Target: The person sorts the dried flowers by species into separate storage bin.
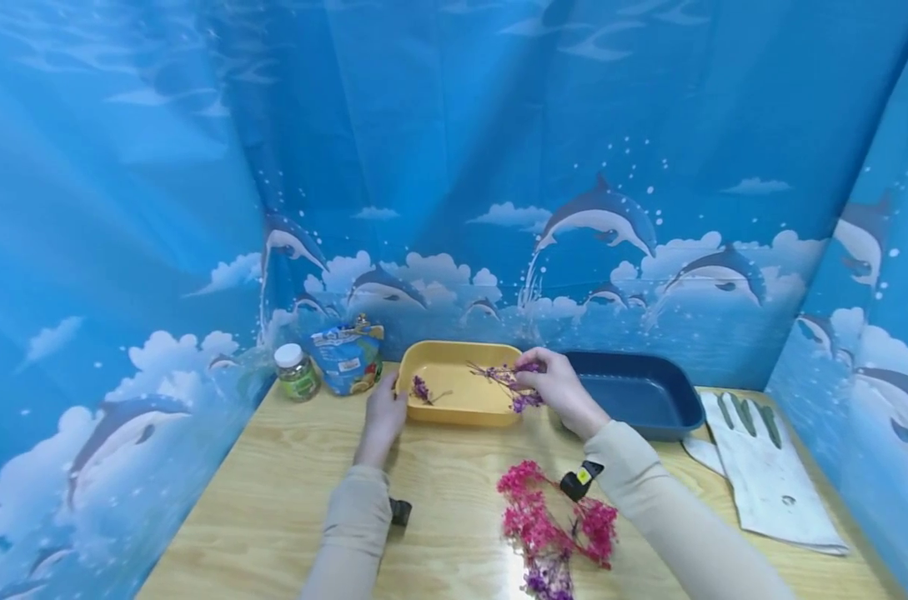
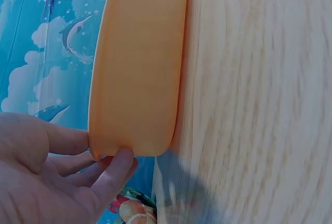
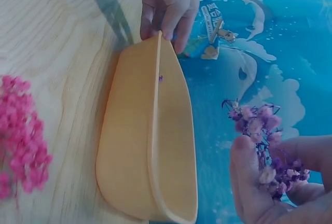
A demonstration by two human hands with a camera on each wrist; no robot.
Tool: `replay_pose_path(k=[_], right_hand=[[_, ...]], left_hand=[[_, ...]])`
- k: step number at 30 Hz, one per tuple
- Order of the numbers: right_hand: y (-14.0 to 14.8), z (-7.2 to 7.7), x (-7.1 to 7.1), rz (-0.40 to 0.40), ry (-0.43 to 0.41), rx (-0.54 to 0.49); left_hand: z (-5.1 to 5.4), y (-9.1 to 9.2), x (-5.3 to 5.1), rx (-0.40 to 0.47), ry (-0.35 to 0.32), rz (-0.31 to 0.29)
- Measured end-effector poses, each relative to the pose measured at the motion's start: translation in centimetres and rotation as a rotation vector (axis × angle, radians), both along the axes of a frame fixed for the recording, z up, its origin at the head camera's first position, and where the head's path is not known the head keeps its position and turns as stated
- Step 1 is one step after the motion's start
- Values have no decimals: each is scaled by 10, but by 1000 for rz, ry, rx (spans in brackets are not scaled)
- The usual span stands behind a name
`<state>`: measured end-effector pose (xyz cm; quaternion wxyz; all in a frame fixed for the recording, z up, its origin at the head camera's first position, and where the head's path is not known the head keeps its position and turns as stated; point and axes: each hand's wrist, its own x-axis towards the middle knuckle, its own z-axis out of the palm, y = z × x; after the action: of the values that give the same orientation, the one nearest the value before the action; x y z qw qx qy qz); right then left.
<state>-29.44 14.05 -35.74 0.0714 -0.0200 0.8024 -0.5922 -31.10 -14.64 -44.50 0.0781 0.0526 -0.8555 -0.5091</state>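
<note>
My left hand (image 1: 384, 410) grips the left end of a yellow tray (image 1: 464, 416), its thumb and fingers on either side of the rim in the left wrist view. Over the tray's right end, my right hand (image 1: 559, 387) pinches a sprig of purple dried flowers (image 1: 527, 402); its thin stems point left across the tray. The small blossoms (image 3: 259, 123) show close up in the right wrist view. Another small purple sprig (image 1: 421, 389) lies inside the tray at the left. Pink dried flowers (image 1: 529, 508) lie on the table nearer me, with purple ones (image 1: 549, 579) below them.
A dark blue tray (image 1: 634, 400) stands right of the yellow one. Beyond it lie white gloves (image 1: 776, 492) with green-grey fingertips. At the back left are a white-capped jar (image 1: 298, 375) and a clipped blue bag (image 1: 347, 360). A dolphin-print curtain (image 1: 454, 167) hangs behind the table.
</note>
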Motion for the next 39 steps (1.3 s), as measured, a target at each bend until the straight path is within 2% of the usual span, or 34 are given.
replay_pose_path(k=[6,14,25,29,39], right_hand=[[-21,-2,-14,-20,-51,-49],[-42,-9,-37,-30,-121,-59],[-64,-22,-62,-68,-231,-123],[-71,-29,-67,-70,-239,-138],[-92,-37,-66,7,-188,-91]], left_hand=[[0,-1,-1,-33,6,2],[-4,-2,-2,-46,36,-8],[-4,-3,0,-31,-2,-14],[-5,-3,0,-25,-14,-16],[-4,-2,1,-16,14,-15]])
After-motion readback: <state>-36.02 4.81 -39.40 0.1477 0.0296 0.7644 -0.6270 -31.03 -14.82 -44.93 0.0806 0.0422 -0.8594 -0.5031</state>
